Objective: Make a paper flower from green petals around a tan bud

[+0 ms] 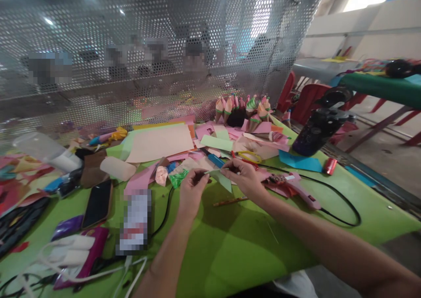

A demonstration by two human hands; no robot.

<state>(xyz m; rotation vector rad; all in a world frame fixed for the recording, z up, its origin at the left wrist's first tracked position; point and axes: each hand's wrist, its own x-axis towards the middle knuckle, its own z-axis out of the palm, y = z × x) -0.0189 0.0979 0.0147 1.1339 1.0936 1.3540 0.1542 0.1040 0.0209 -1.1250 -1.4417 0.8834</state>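
Between my two hands, above the green table (210, 254), is a small piece of light green paper (222, 182). My left hand (194, 186) pinches its left end with thumb and fingertips. On the opposite side, my right hand (243, 177) is closed on the paper's upper edge. Below the hands lies a thin brown pencil-like stick (230, 201). A pink glue gun (304, 190) with a black cord rests right of my right hand. Just behind the hands are a blue-handled tool (216, 160) and yellow-handled scissors (250, 157).
Paper ice cream cones (251, 107) stand at the back by a perforated metal screen (148, 61). A dark bottle (319, 129) and a red can-shaped object (330, 166) are at right. Leftward lie a phone (98, 203), a lit phone (134, 221), white cables and a paper sheet (160, 142).
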